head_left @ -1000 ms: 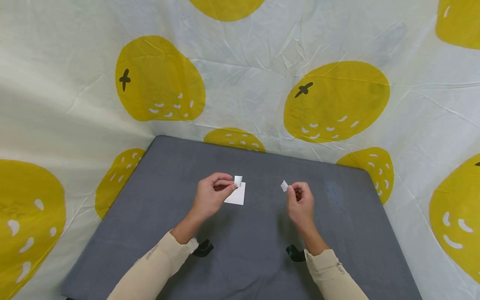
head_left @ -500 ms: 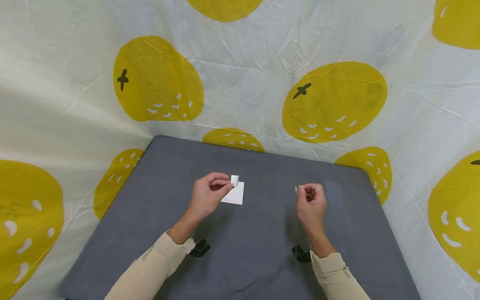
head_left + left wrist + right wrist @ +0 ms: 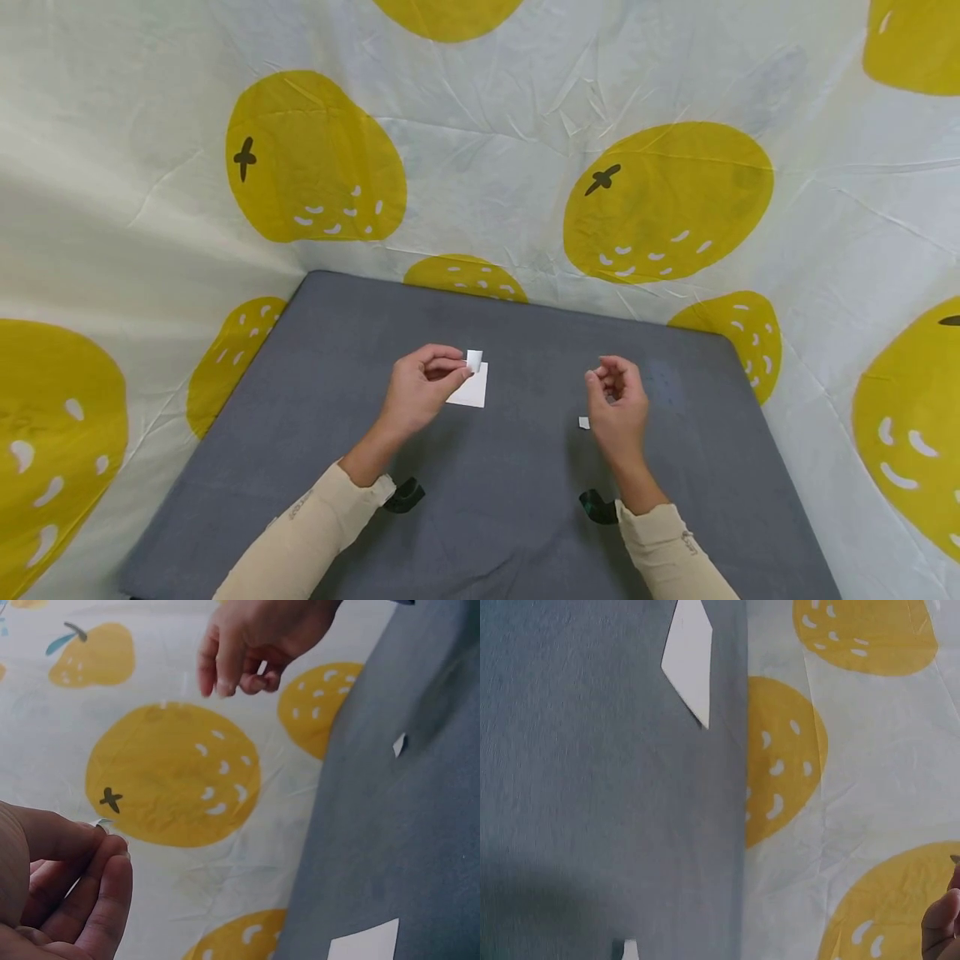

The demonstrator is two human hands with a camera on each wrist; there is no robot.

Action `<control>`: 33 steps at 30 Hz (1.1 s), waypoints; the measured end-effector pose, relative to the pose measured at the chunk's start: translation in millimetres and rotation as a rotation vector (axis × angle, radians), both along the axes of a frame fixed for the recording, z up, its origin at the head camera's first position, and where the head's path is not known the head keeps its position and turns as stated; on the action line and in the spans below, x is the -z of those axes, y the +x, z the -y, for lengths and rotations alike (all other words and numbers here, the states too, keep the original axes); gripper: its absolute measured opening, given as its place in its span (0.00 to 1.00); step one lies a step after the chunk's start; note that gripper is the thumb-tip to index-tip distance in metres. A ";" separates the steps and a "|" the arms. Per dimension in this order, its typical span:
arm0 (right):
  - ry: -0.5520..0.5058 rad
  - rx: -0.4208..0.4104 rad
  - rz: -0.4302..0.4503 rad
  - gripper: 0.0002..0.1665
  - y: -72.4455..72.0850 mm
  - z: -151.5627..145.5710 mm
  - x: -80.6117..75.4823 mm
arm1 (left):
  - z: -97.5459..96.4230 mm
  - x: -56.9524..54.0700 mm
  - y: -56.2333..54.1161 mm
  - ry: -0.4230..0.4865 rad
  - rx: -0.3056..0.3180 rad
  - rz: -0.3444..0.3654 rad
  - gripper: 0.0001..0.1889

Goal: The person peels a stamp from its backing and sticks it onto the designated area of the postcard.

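Two bare hands, with cream sleeves (image 3: 303,523) at the wrists, are raised over a grey counter (image 3: 495,492). The left hand (image 3: 422,387) pinches a small white slip (image 3: 474,360) between thumb and fingers, its free end sticking up past the fingertips. Behind and below that hand, a white square sheet (image 3: 471,392) lies on the counter, one side partly hidden by the fingers.

The right hand (image 3: 621,408), well apart from the left, has loosely curled fingers with no paper between them; the left wrist view shows gaps among the fingers. Just beside this hand in the head view is a tiny white scrap (image 3: 584,422), seen against the counter; whether it rests flat there is hard to tell. A black curved piece (image 3: 405,495) juts from under the left wrist, and a similar black piece (image 3: 598,506) from under the right. Around the counter hangs a pale, creased cloth (image 3: 487,175) printed with big yellow fruit.
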State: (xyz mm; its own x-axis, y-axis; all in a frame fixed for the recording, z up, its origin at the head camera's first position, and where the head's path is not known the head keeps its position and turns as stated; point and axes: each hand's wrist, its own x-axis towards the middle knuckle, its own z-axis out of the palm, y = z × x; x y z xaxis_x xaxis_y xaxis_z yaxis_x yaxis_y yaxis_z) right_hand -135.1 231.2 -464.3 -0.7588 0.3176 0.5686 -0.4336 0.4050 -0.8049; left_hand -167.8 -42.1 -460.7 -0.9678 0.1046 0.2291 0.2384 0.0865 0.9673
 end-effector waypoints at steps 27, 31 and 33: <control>0.110 -0.336 -0.103 0.24 -13.4 46.6 32.1 | -28.9 4.9 4.7 0.032 0.117 -0.010 0.14; 0.127 -0.375 -0.144 0.26 -15.7 46.4 29.0 | -31.0 6.3 4.3 0.054 0.143 0.007 0.13; 0.146 -0.385 -0.164 0.26 -16.7 46.6 26.8 | -31.9 6.7 4.3 0.070 0.158 0.021 0.13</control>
